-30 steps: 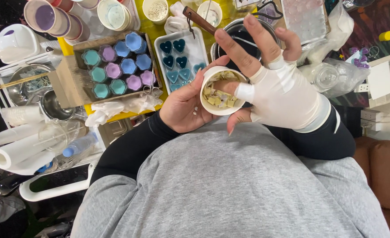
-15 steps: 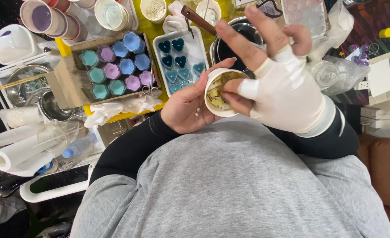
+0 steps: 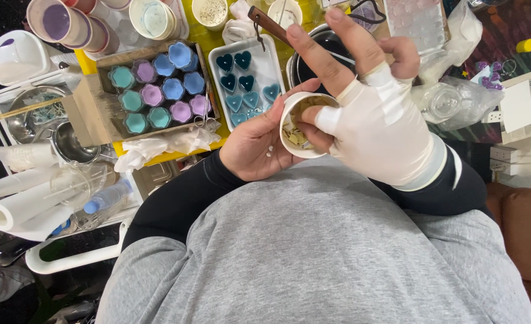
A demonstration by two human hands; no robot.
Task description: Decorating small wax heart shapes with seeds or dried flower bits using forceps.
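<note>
Held close to the grey-shirted torso, a small white cup (image 3: 298, 126) of pale flakes sits in the bare left hand (image 3: 254, 144), whose palm cradles its wall while the thumb curls over the rim at 12 o'clock. The right hand (image 3: 373, 114), in a white fingerless glove, pinches into the cup with thumb and one finger at its 3 o'clock edge; the remaining fingers (image 3: 313, 54) splay upward, uncurled. Compared with the frame one second earlier, the cup is tipped more toward 9 o'clock and the gloved thumb reaches deeper into the flakes; both hands remain at the same place before the torso. Outward, at 11 o'clock of the cup, a white tray (image 3: 272, 66) carries dark blue heart-shaped pieces; at 10 o'clock a cardboard box (image 3: 85, 108) holds flower-shaped moulds in teal, blue and purple. A dark pot (image 3: 313, 45) with a brown handle lies at 12 o'clock behind the raised fingers. The yellow table surface (image 3: 202, 33) shows between these. At 8 o'clock, a white paper roll (image 3: 13, 210) rests on a white wire rack (image 3: 67, 261).
</note>
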